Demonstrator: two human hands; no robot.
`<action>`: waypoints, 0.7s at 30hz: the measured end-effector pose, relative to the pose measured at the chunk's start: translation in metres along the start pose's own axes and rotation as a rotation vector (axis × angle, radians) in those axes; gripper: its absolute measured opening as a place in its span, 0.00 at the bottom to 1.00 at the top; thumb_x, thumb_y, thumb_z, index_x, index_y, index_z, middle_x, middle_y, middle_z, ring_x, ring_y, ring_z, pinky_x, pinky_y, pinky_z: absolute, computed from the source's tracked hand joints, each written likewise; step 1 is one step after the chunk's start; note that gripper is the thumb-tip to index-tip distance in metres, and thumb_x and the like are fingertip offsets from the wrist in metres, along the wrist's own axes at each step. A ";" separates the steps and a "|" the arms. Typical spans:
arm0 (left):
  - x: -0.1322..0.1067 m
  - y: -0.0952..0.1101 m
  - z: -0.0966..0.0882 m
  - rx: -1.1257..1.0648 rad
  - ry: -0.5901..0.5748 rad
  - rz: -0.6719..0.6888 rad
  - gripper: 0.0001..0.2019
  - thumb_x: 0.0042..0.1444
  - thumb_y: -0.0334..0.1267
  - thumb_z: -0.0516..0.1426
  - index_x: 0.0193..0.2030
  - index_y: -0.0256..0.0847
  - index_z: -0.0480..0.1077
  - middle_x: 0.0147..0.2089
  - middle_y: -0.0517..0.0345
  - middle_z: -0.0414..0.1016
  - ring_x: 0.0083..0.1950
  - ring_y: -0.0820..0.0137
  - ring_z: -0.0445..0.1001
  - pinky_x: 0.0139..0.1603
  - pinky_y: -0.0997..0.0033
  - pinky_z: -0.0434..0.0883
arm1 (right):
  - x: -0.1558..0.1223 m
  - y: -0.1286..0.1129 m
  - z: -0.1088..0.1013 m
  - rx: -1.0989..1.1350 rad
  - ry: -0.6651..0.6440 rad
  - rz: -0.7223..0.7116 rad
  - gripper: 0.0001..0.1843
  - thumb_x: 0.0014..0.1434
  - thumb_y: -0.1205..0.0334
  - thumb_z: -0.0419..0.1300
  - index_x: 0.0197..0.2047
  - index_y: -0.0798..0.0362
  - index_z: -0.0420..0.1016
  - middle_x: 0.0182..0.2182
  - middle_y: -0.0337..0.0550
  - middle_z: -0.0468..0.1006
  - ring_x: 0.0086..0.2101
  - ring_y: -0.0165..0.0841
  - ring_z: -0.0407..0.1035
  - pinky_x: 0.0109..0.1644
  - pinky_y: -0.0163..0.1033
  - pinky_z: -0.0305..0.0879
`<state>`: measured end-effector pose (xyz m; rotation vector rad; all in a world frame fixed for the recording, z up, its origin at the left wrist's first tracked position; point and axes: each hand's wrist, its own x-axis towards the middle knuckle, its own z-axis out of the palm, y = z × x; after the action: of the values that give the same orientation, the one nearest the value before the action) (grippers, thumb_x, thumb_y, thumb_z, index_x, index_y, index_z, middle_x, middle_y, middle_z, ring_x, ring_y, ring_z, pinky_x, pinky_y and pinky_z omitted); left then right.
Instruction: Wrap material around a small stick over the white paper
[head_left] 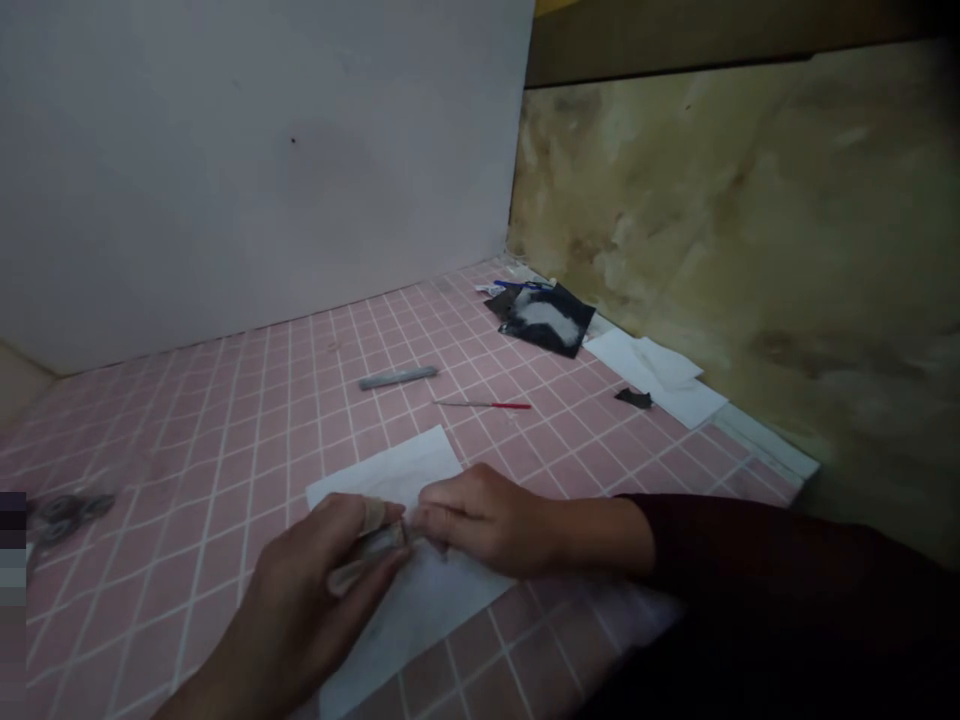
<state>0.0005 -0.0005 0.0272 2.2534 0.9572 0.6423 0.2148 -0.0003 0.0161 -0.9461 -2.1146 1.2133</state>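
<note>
Over a white sheet of paper (442, 620), my left hand (289, 575) grips a small pale block (379, 545) between thumb and fingers. A beige wrap or tape is around one of that hand's fingers. My right hand (487, 520) is closed against the far end of the block, its fingertips pinched together. What those fingers hold, if anything, is hidden. Beyond the paper lies a thin tool with a red handle (511, 406) and a metal shaft. A grey bar (397, 378) rests just behind it.
Black sheets with white powder (577, 335) lie toward the back corner. White papers (667, 385) and a dark scrap (634, 398) are along the right edge. Dark rounded items (71, 508) sit at far left. A grey wall (262, 180) and marbled panel (735, 220) border the pink-checked surface.
</note>
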 end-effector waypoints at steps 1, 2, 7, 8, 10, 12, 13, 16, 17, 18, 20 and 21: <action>-0.001 -0.001 0.002 0.096 0.053 0.084 0.07 0.56 0.34 0.58 0.42 0.45 0.69 0.34 0.58 0.74 0.33 0.68 0.73 0.34 0.69 0.70 | 0.002 -0.001 -0.002 0.127 -0.073 0.103 0.21 0.67 0.54 0.43 0.25 0.54 0.61 0.18 0.34 0.61 0.20 0.25 0.58 0.28 0.32 0.58; -0.001 -0.001 0.004 0.156 0.092 0.135 0.08 0.55 0.32 0.58 0.42 0.45 0.69 0.34 0.58 0.75 0.34 0.67 0.73 0.36 0.68 0.70 | 0.003 -0.001 -0.004 0.209 -0.123 0.173 0.22 0.67 0.53 0.43 0.25 0.54 0.61 0.17 0.33 0.60 0.19 0.25 0.57 0.26 0.32 0.58; 0.003 0.004 -0.003 -0.201 -0.098 -0.164 0.05 0.59 0.39 0.56 0.39 0.42 0.67 0.33 0.57 0.74 0.32 0.68 0.74 0.29 0.73 0.70 | -0.002 -0.001 0.001 -0.172 0.082 -0.140 0.17 0.65 0.57 0.47 0.26 0.54 0.63 0.23 0.37 0.65 0.25 0.28 0.59 0.33 0.35 0.58; 0.004 0.005 -0.005 -0.304 -0.146 -0.217 0.06 0.59 0.41 0.55 0.37 0.41 0.66 0.32 0.57 0.74 0.32 0.68 0.74 0.28 0.74 0.70 | -0.004 -0.002 0.002 -0.260 0.116 -0.240 0.16 0.65 0.56 0.47 0.27 0.53 0.63 0.24 0.38 0.66 0.27 0.29 0.60 0.34 0.36 0.58; 0.004 0.007 -0.005 -0.357 -0.145 -0.222 0.07 0.60 0.41 0.55 0.36 0.41 0.65 0.31 0.58 0.73 0.31 0.69 0.74 0.28 0.74 0.70 | -0.006 -0.003 0.002 -0.311 0.135 -0.301 0.16 0.65 0.56 0.47 0.28 0.53 0.63 0.24 0.39 0.66 0.27 0.29 0.60 0.35 0.37 0.59; 0.003 0.007 -0.002 -0.191 -0.045 -0.102 0.04 0.58 0.39 0.56 0.38 0.42 0.66 0.31 0.58 0.73 0.31 0.70 0.73 0.29 0.73 0.70 | -0.004 -0.004 -0.002 -0.172 0.080 -0.164 0.17 0.66 0.56 0.46 0.27 0.54 0.63 0.23 0.38 0.65 0.26 0.28 0.60 0.34 0.35 0.59; 0.001 0.006 0.001 -0.070 0.012 -0.010 0.03 0.58 0.36 0.57 0.39 0.42 0.67 0.32 0.58 0.73 0.31 0.70 0.73 0.31 0.72 0.70 | -0.003 -0.004 -0.004 -0.051 0.003 -0.054 0.18 0.66 0.56 0.46 0.26 0.54 0.62 0.22 0.37 0.64 0.24 0.27 0.60 0.32 0.34 0.59; -0.001 0.003 0.008 0.170 0.101 0.204 0.06 0.56 0.31 0.57 0.40 0.44 0.69 0.33 0.57 0.74 0.33 0.68 0.72 0.36 0.68 0.70 | 0.002 -0.002 -0.009 0.253 -0.216 0.208 0.21 0.66 0.53 0.44 0.24 0.54 0.62 0.17 0.33 0.59 0.19 0.24 0.56 0.25 0.31 0.57; -0.001 0.003 0.008 0.163 0.093 0.192 0.06 0.56 0.31 0.57 0.41 0.44 0.69 0.33 0.57 0.74 0.33 0.68 0.72 0.36 0.68 0.70 | 0.003 -0.002 -0.008 0.255 -0.210 0.217 0.21 0.66 0.53 0.44 0.24 0.54 0.62 0.17 0.33 0.59 0.19 0.24 0.56 0.25 0.31 0.57; 0.000 0.004 0.007 0.107 0.069 0.129 0.05 0.57 0.33 0.56 0.41 0.43 0.68 0.33 0.57 0.74 0.33 0.69 0.72 0.34 0.69 0.70 | 0.002 -0.001 -0.007 0.193 -0.152 0.178 0.20 0.66 0.54 0.45 0.25 0.54 0.62 0.18 0.33 0.60 0.20 0.25 0.57 0.26 0.31 0.57; 0.002 0.006 0.002 -0.111 -0.021 -0.067 0.04 0.59 0.37 0.56 0.40 0.42 0.67 0.33 0.57 0.74 0.32 0.70 0.73 0.30 0.73 0.70 | -0.001 0.000 -0.002 -0.050 0.020 -0.018 0.18 0.65 0.56 0.47 0.26 0.54 0.62 0.21 0.36 0.64 0.24 0.26 0.59 0.30 0.33 0.58; 0.003 0.008 -0.001 -0.231 -0.074 -0.155 0.05 0.60 0.39 0.55 0.39 0.41 0.66 0.33 0.57 0.74 0.32 0.70 0.73 0.29 0.74 0.70 | -0.003 0.000 0.001 -0.178 0.086 -0.133 0.17 0.65 0.56 0.47 0.26 0.54 0.62 0.23 0.37 0.65 0.25 0.27 0.59 0.33 0.35 0.58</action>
<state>0.0058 -0.0019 0.0334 1.9656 0.9578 0.5664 0.2158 -0.0029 0.0152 -0.8996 -2.2050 0.9155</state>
